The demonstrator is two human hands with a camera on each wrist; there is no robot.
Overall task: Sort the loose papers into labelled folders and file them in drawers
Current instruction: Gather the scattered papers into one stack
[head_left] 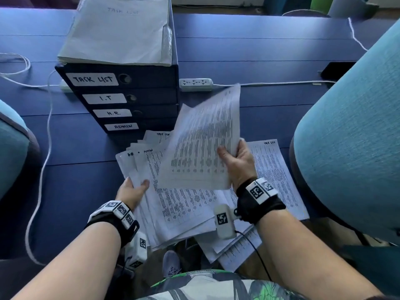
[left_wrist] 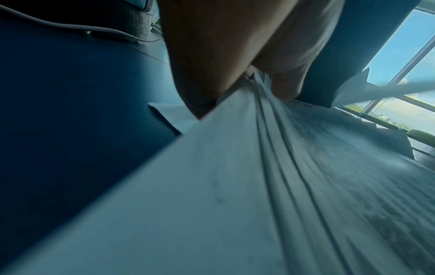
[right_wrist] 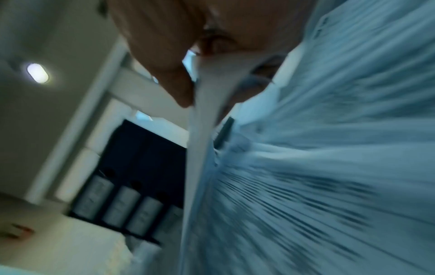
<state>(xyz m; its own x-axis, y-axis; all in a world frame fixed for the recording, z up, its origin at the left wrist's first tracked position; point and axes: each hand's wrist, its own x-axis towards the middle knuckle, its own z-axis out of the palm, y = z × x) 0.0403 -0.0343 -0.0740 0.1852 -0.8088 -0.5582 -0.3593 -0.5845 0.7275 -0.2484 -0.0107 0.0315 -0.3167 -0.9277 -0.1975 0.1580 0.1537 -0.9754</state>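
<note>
Drawer unit [head_left: 138,98] bears four white handwritten labels, top to bottom: "TASK LIST" [head_left: 92,79], "I.T" [head_left: 104,98], "H.R." [head_left: 113,113], "ADMIN" [head_left: 122,126]. The folder [head_left: 116,31] atop it reads "TASK LIST", faintly. Loose sheets carry handwritten headings "ADMIN" [head_left: 148,151] and "TASK LIST" [head_left: 269,143]; printed body text illegible.

Four labelled drawers [head_left: 121,100], two chairs [head_left: 355,137], one power strip [head_left: 195,84]
</note>
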